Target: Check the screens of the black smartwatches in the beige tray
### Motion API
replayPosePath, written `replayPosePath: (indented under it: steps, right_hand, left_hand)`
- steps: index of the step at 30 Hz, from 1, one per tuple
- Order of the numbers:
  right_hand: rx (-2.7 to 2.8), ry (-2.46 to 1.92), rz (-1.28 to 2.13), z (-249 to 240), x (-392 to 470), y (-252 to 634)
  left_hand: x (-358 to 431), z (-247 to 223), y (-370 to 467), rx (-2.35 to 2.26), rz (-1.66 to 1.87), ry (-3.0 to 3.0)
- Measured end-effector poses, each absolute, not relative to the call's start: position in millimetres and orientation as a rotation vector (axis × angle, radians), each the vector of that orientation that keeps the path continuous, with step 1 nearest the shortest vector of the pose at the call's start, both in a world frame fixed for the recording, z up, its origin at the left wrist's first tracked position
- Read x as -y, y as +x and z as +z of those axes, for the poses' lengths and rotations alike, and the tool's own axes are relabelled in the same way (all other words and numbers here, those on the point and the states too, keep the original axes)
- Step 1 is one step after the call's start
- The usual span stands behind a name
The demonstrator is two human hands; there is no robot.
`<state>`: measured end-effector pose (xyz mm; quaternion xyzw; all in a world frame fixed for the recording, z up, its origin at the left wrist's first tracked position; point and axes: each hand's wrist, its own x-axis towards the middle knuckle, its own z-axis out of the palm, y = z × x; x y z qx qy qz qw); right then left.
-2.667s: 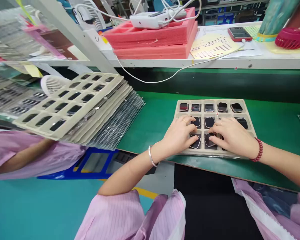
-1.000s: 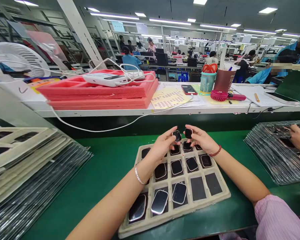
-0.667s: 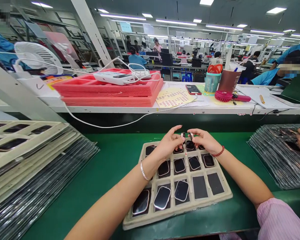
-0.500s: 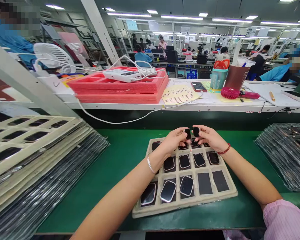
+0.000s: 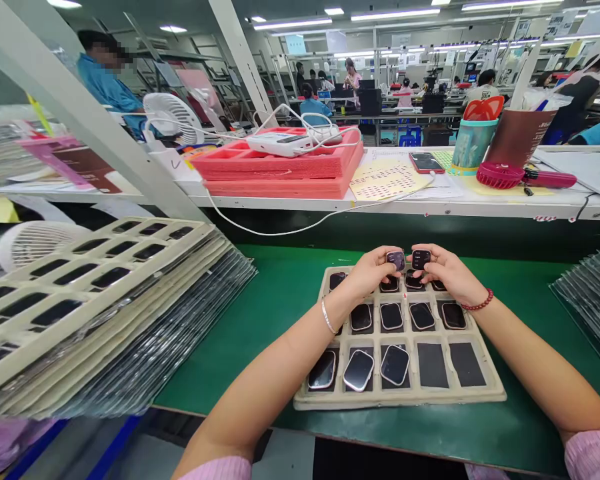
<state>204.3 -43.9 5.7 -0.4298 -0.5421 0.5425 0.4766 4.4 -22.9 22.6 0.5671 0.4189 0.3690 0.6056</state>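
Note:
My left hand (image 5: 375, 272) pinches a smartwatch body (image 5: 395, 260) by its edge, its dark screen facing me. Close beside it, my right hand (image 5: 445, 272) holds a second smartwatch body (image 5: 421, 259), whose screen shows a few faint light marks. Both hands are above the far row of a cream moulded tray (image 5: 400, 402). More strapless watch bodies lie in the tray's compartments, such as a silver-rimmed watch (image 5: 359, 371) in the near row. Two near-row compartments at the right show only their dark lining (image 5: 433, 365). My fingers partly hide the far row.
A tall stack of trays (image 5: 180, 320) holding watches stands at the left; more stacked clear trays (image 5: 593, 300) are at the right. Behind, a shelf (image 5: 300, 205) carries red foam trays (image 5: 280, 180), a phone (image 5: 427, 163), a pink handheld fan (image 5: 500, 175) and a cup (image 5: 473, 147). A white cable (image 5: 280, 233) droops below its edge.
The view has swung left, so the scene sits further right. Both watches are now turned screen-on to me, and light marks show on the right one's screen.

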Motion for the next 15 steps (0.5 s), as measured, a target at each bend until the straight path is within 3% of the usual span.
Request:
replayPosePath:
  steps: [15]
  right_hand:
    - [1.329, -1.025, 1.29, 9.9, 47.0, 203.1]
  left_hand:
    - [28.1, 27.5, 6.4, -0.917, 0.84, 1.371]
